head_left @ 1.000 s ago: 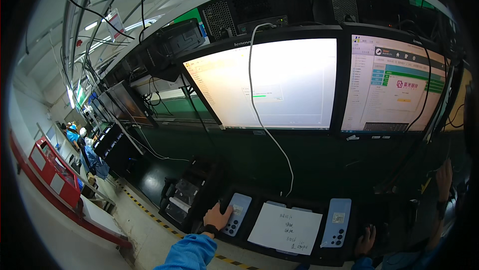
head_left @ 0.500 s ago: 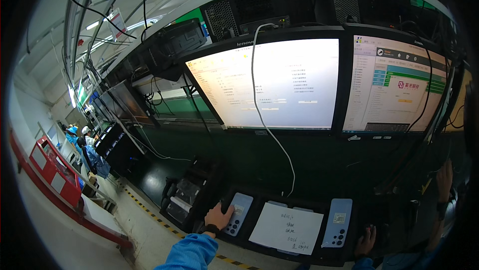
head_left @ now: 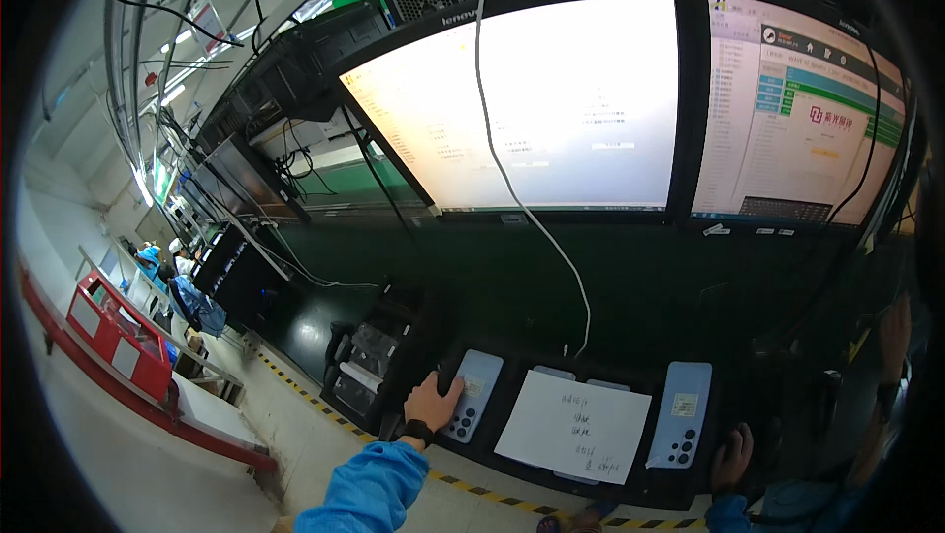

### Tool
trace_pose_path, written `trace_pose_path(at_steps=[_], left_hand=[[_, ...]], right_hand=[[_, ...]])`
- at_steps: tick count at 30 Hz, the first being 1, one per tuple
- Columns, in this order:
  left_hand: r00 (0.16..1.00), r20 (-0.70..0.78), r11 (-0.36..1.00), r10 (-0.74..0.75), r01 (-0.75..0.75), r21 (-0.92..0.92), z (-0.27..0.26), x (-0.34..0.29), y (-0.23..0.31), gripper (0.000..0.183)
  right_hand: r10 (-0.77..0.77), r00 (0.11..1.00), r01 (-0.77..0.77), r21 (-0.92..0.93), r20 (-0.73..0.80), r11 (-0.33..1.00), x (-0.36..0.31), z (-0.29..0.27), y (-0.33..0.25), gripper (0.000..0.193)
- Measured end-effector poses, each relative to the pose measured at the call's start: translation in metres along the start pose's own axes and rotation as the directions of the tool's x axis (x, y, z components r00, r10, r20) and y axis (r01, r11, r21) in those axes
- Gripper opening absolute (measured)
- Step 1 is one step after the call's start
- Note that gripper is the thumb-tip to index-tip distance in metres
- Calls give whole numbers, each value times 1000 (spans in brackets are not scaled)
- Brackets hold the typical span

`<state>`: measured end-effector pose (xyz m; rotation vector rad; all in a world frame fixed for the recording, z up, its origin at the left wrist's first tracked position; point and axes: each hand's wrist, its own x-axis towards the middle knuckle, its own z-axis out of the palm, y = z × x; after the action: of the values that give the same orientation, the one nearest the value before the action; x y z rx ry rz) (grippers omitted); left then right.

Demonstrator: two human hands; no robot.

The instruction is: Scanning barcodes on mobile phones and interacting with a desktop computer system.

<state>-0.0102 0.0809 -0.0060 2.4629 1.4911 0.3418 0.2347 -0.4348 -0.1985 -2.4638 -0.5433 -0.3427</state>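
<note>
The left hand [head_left: 433, 403] lay against the left edge of a blue phone [head_left: 474, 396], fingers loosely curved; whether it gripped the phone I could not tell. The right hand [head_left: 731, 456], half curled in shadow, was just right of a second blue phone [head_left: 682, 417], and what it held, if anything, was unclear. White paper [head_left: 571, 425] lay between the two phones
</note>
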Motion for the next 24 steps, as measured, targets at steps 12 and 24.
trace_pose_path(at_steps=[12, 24], left_hand=[[1000, -1, 1000, 5, -5, -5, -7, -4, 5, 58], [998, 52, 1000, -22, 22, -6, -10, -2, 9, 63]], right_hand=[[37, 999, -38, 60, 27, 997, -3, 10, 10, 42], [75, 996, -76, 24, 48, 997, -3, 10, 9, 40]])
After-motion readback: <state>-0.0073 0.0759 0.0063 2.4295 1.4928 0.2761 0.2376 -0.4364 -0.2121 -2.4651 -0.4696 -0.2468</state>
